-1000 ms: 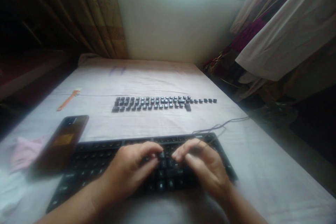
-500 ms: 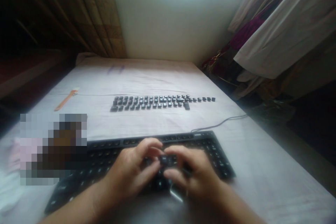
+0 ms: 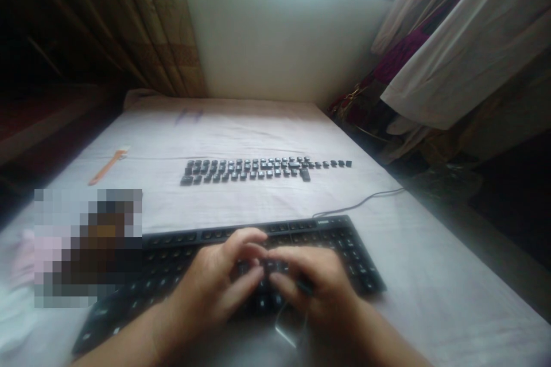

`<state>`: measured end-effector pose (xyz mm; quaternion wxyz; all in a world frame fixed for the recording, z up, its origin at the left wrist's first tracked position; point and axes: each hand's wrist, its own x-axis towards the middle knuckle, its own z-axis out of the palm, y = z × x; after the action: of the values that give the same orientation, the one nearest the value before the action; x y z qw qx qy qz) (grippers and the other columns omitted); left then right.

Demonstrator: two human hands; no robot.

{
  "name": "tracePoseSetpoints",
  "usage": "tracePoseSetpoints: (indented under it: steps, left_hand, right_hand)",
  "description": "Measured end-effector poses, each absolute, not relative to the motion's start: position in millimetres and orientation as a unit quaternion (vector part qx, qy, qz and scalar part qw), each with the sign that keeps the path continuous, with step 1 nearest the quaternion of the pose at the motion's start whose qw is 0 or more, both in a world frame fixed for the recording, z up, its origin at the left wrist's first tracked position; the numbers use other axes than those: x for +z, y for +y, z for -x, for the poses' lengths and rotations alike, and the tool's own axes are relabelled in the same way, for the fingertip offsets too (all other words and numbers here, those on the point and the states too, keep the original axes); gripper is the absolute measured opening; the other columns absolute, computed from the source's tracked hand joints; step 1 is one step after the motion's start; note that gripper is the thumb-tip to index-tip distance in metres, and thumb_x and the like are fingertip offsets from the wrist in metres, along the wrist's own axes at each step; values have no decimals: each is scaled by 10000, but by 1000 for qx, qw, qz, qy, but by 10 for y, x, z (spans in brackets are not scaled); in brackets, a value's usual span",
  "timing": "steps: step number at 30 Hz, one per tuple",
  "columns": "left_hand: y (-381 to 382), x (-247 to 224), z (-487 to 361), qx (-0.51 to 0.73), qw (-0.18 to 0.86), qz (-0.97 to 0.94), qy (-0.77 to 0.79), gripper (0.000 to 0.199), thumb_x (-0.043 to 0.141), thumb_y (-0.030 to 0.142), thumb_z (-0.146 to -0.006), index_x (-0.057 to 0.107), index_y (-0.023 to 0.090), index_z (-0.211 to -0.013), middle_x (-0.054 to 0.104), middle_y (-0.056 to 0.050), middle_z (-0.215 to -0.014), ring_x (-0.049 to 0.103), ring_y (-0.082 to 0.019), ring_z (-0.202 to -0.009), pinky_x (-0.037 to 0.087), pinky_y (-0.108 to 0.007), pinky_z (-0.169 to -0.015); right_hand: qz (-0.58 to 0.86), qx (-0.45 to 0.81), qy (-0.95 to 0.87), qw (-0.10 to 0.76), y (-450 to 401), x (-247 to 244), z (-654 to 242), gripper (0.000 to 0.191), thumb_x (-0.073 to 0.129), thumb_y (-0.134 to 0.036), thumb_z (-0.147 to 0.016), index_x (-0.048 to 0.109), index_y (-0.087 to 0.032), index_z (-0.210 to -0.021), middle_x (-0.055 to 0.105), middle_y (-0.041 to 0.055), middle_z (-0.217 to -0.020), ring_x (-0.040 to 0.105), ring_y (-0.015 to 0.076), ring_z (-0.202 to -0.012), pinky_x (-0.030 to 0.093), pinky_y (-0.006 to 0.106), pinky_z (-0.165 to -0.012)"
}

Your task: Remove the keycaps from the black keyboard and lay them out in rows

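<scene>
Right hand (image 3: 316, 281) shifted toward left hand (image 3: 215, 275), keyboard (image 3: 355, 255) beneath both.

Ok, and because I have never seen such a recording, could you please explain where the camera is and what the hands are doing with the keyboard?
There is no machine: one camera on a person's head looks down at two bare hands. The left hand and right hand are over a black keyboard, fingertips close together. A thin, shiny wire shows below the right hand, perhaps in its grip; I cannot tell whether the left holds anything. Beyond, on the pale cloth, lie rows of loose keycaps, an orange strip and a cable.
</scene>
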<state>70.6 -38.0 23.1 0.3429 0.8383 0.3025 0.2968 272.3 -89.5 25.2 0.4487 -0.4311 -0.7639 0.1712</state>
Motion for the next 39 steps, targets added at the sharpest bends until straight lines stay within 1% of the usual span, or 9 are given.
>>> tracePoseSetpoints:
  steps: [2, 5, 9, 13, 16, 19, 24, 32, 39]
  left_hand:
    - [-366, 218, -683, 293, 321, -848, 305, 443, 587, 185, -892, 425, 326, -1280, 757, 45, -986, 733, -124, -814, 576, -226, -759]
    - [-323, 180, -640, 270, 238, -877, 319, 385, 602, 255, -907, 470, 324, -1262, 724, -4, -1137, 697, -194, -1036, 567, -354, -905]
    - [-259, 85, -594, 234, 113, -913, 313, 447, 591, 311, -914, 463, 306, -1342, 649, -52, -1321, 611, -274, -1215, 524, -501, -995]
    - [-238, 2, -569, 226, 36, -923, 310, 516, 584, 371, -921, 439, 282, -1408, 600, -57, -1400, 584, -278, -1256, 512, -468, -1023]
    - [-226, -5, -559, 229, 19, -926, 298, 516, 578, 388, -922, 451, 279, -1410, 606, -50, -1396, 600, -264, -1240, 502, -416, -1040]
    - [-206, 13, -551, 234, 14, -929, 286, 524, 585, 387, -914, 455, 291, -1411, 613, -43, -1389, 617, -259, -1220, 506, -391, -1037]
    - [-197, 10, -530, 245, 15, -927, 285, 541, 603, 377, -895, 467, 312, -1414, 611, -21, -1392, 626, -267, -1209, 522, -390, -1026]
    - [-180, -14, -529, 228, 1, -932, 283, 525, 570, 390, -922, 450, 284, -1422, 598, -46, -1404, 609, -264, -1231, 518, -400, -1027]
    - [-198, 5, -532, 235, 19, -929, 286, 557, 582, 371, -912, 417, 323, -1441, 602, -38, -1401, 618, -274, -1218, 517, -418, -1026]
  right_hand:
    - [434, 158, -760, 457, -896, 295, -2749, 236, 656, -157, -843, 689, -193, -1074, 733, 3, -687, 653, 126, -513, 536, 219, -555]
    - [465, 113, -739, 475, -853, 406, -2927, 187, 670, -173, -835, 714, -190, -1017, 649, -37, -567, 569, 102, -430, 505, 207, -506]
    - [567, 112, -679, 453, -609, 522, -3446, 212, 644, -281, -852, 747, -171, -1002, 593, -34, -542, 543, 116, -460, 460, 221, -468]
    - [700, 75, -628, 332, -168, 447, -3992, 303, 643, -354, -813, 773, -159, -1007, 589, -28, -528, 510, 119, -460, 445, 241, -508]
    - [726, 70, -618, 294, 150, 314, -4215, 267, 662, -300, -780, 789, -169, -975, 685, 8, -599, 588, 143, -513, 475, 251, -563]
    - [739, 70, -616, 263, 369, 199, -4275, 232, 676, -292, -773, 793, -230, -964, 765, 25, -743, 669, 176, -632, 507, 266, -649]
    - [753, 73, -618, 211, 537, 91, -4209, 256, 681, -310, -800, 780, -271, -1034, 791, 37, -891, 714, 211, -793, 519, 296, -761]
    - [767, 69, -617, 164, 596, 70, -4157, 278, 661, -330, -836, 762, -297, -1093, 790, 24, -885, 714, 214, -816, 515, 295, -764]
    - [762, 74, -619, 175, 600, 68, -4160, 293, 672, -319, -822, 760, -282, -1099, 789, 51, -945, 714, 250, -889, 512, 323, -803]
